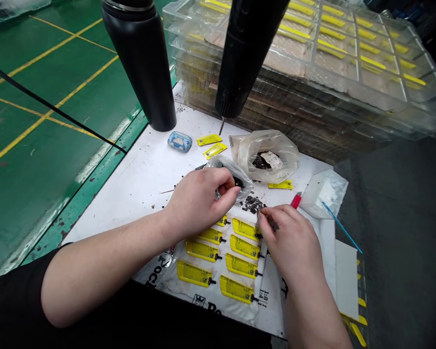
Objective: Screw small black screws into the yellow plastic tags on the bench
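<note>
Hands (201,198) (292,237) by yellow parts (240,264); long axes, black pins (257,274) rightward.

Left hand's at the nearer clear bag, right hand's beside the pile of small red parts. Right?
Not quite: in the head view the small parts are dark, not red. The left hand is at the nearer clear bag, the right hand beside them.

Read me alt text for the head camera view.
The left hand is at an open plastic bag; the right hand holds something dark beside a pile of small black parts on a white tabletop. Yellow pieces lie in two columns nearby; clear trays stand stacked behind.
</note>
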A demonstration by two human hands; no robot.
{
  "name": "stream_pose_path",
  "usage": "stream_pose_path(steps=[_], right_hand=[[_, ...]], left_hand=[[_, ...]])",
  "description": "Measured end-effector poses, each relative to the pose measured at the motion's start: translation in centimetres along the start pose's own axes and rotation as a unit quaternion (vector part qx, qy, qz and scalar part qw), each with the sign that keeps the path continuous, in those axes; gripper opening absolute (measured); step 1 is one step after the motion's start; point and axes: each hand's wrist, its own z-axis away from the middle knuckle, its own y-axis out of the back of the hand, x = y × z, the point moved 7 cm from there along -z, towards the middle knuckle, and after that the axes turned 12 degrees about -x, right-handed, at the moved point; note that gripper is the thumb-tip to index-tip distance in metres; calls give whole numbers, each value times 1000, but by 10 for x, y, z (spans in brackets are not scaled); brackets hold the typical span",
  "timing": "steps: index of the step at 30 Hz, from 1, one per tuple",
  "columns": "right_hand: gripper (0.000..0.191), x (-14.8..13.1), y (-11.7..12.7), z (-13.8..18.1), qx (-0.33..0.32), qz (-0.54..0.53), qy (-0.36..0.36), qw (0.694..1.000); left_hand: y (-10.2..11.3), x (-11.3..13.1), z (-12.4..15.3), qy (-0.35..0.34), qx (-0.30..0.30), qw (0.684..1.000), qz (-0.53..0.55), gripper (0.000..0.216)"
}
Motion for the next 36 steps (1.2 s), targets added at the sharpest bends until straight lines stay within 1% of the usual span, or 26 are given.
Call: stream_pose_path(steps=[3, 4, 5, 6, 8, 10, 11, 12, 14, 17, 19, 21, 23, 25, 27, 28, 29, 31, 35, 36], right_hand=[[24, 4, 8, 3, 8, -58, -14, 998], [24, 6, 11, 4, 9, -108, -25, 994], [23, 8, 13, 7, 6, -181, -37, 983], [22, 9, 14, 9, 0, -269, -48, 962], [23, 5, 13, 13, -20, -442, -60, 895], [23, -4, 13, 17, -40, -554, -57, 829], [22, -9, 13, 18, -48, -584, -55, 808], [22, -14, 13, 19, -54, -602, -53, 795], [20, -20, 13, 21, -62, -615, -47, 785], [15, -26, 10, 24, -75, -611, -30, 788], [11, -28, 9, 27, -87, -603, -17, 793], [13, -27, 11, 31, -94, -582, -16, 807], [25, -21, 16, 36, -82, -534, -35, 841], [34, -9, 23, 43, -47, -450, -72, 889], [35, 3, 33, 51, 9, -328, -110, 938], [34, 6, 39, 55, 41, -264, -112, 957], [34, 6, 44, 59, 70, -206, -100, 971], [32, 3, 49, 67, 110, -137, -65, 982], [20, -9, 51, 82, 123, -128, -39, 983], [18, -15, 51, 85, 120, -128, -17, 984]], left_hand=[[-1, 4, 1, -9, -4, 1000, 8, 15], [-2, 6, 2, -15, -5, 1000, 12, 15], [-2, 8, 3, -24, -7, 1000, 18, 14], [-2, 11, 4, -36, -13, 999, 29, 14], [-6, 18, 6, -66, -45, 995, 67, 12], [-12, 23, 8, -95, -94, 983, 129, 10], [-15, 25, 9, -104, -120, 973, 165, 13], [-18, 26, 10, -108, -142, 963, 200, 17], [-25, 26, 12, -98, -175, 943, 267, 25], [-35, 21, 14, -52, -195, 916, 348, 28], [-39, 19, 15, -29, -190, 898, 397, 22], [-41, 16, 14, -13, -181, 879, 440, 17], [-42, 12, 13, 9, -175, 858, 482, 15], [-43, 8, 12, 38, -170, 840, 515, 18], [-45, 6, 13, 59, -175, 826, 533, 21], [-46, 6, 13, 66, -181, 822, 535, 21], [-47, 7, 13, 69, -189, 821, 535, 21], [-49, 10, 14, 71, -204, 821, 528, 20], [-54, 15, 18, 63, -233, 814, 529, 25], [-56, 17, 20, 55, -246, 811, 528, 25]])
